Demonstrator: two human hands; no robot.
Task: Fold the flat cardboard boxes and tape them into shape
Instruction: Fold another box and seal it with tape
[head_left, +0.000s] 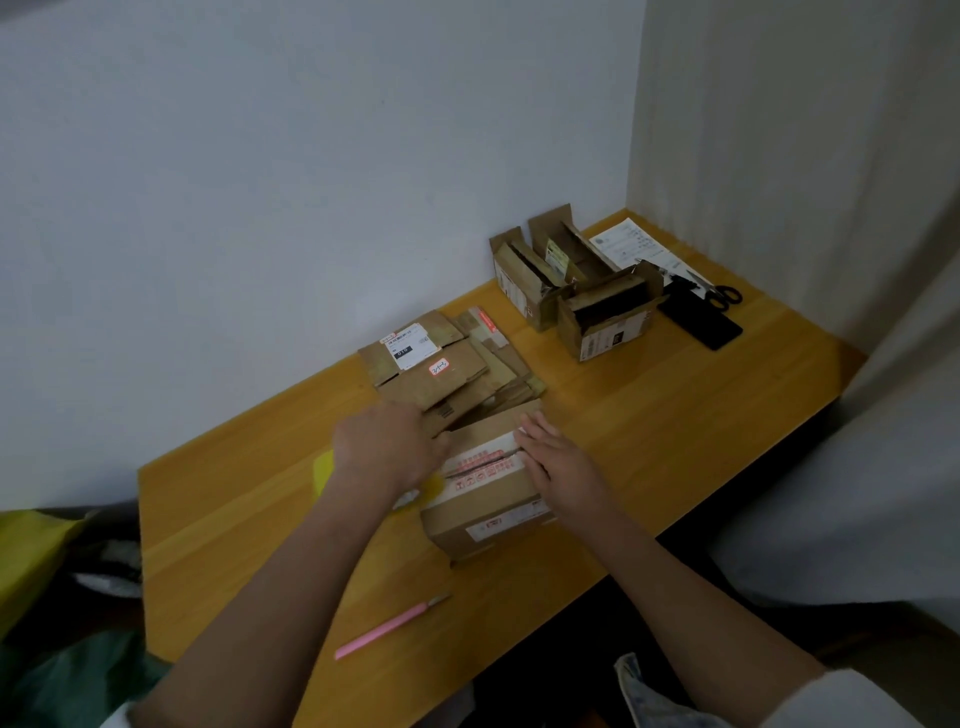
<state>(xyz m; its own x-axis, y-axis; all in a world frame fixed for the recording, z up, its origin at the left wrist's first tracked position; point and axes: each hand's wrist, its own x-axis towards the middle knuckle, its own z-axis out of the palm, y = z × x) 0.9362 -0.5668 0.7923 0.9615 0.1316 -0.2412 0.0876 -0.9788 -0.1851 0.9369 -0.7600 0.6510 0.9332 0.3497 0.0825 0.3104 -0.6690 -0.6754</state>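
So, going left to right: the left hand (387, 447) sits at the left end of the cardboard box (485, 499) being worked on, knuckles up, fingers bent over toward the box's top edge. Whether they actually pinch a flap I can't tell, since the fingertips are hidden behind the hand itself. Something yellow (332, 470) peeks out from under that wrist, too blurry to say what it is. The right hand (558, 465) is laid flat on the right side of the box top, fingers straight and slightly spread, pressing down beside the seam where the two top flaps meet. That seam shows a dark gap with red print around it.

The box stands near the front middle of the wooden table (675, 415). Just behind it, touching or nearly so, is a messy stack of flat boxes (447, 364) with white shipping labels and one small red-bordered sticker. A pink utility knife (389, 626) lies near the front edge, well apart from the box. Further back right there are three folded boxes (571, 291) with flaps standing open, clustered together. Beside those, a printed paper sheet (631, 244), a pair of black scissors (719, 291) and a black phone (701, 322) lying flat.

The table is pushed into a corner of plain white walls (311, 182). Some green and yellow stuff (31, 571) sits off the left edge, can't make it out.
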